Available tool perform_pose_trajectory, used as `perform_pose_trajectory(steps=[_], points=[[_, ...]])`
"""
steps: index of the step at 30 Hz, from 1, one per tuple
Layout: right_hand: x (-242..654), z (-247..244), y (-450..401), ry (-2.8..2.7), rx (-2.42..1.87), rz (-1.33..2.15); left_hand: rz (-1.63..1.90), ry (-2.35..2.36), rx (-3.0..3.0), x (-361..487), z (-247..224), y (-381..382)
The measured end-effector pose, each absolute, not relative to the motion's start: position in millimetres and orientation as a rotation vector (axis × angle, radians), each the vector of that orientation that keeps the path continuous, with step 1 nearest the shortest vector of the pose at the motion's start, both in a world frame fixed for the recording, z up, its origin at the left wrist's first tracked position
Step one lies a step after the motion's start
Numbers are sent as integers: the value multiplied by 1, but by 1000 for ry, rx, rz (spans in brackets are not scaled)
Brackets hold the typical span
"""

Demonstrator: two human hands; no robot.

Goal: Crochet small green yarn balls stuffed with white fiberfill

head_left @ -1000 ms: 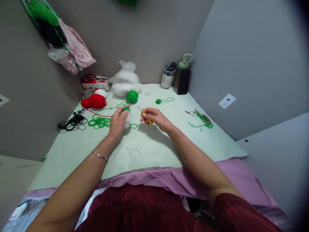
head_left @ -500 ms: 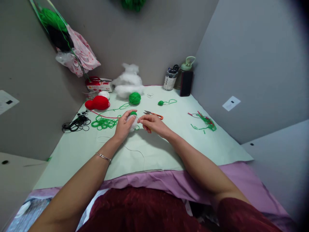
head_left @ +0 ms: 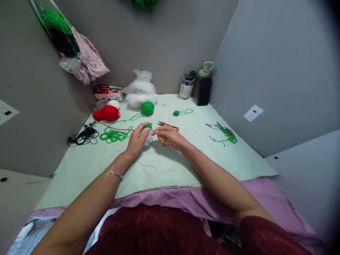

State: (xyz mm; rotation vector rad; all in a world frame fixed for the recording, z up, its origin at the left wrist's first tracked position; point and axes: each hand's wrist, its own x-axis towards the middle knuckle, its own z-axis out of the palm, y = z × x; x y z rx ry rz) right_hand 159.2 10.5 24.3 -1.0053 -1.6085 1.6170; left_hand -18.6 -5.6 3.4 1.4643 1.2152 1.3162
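Observation:
My left hand (head_left: 138, 138) is closed around a small green crochet piece (head_left: 148, 125) with white stuffing (head_left: 147, 137) bulging below it. My right hand (head_left: 170, 136) grips a crochet hook (head_left: 164, 139) with a yellow handle; its thin metal shaft reaches to the stuffed piece. My fingers hide where the hook tip meets the piece. Just beyond my right hand lie orange-handled thread snips (head_left: 168, 125). Loose green yarn (head_left: 115, 135) lies in loops left of my left hand, and a green yarn ball (head_left: 147, 108) sits behind both hands.
White fibre stuffing (head_left: 140, 90) is heaped at the back, beside a red yarn bundle (head_left: 106, 113). Black cord (head_left: 84, 136) lies at the left edge, yarn scraps (head_left: 227, 134) at the right. A pen jar (head_left: 186, 88), bottle (head_left: 205, 72) and phone (head_left: 204, 92) stand at the back right.
My right hand has turned, so more of the hook's yellow handle shows. The piece in my left hand has tilted slightly, with its green part shifted a little to the right.

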Motion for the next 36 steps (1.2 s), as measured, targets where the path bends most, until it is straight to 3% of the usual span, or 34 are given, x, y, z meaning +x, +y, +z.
perform_pose_trajectory(steps=[15, 24, 30, 33, 36], points=[[134, 28, -27, -1729, -1103, 1130, 1308, 1332, 1705, -23, -11, 9], [151, 27, 5, -1702, -878, 1719, 1439, 1298, 1594, -20, -9, 5], [156, 30, -4, -1750, -401, 2291, 1558, 1229, 1272, -26, -8, 14], [160, 34, -5, -1946, -469, 2112, 1519, 1121, 1129, -29, -3, 16], [172, 36, 4, -2202, -776, 1640, 1480, 1006, 1043, -30, 4, 16]])
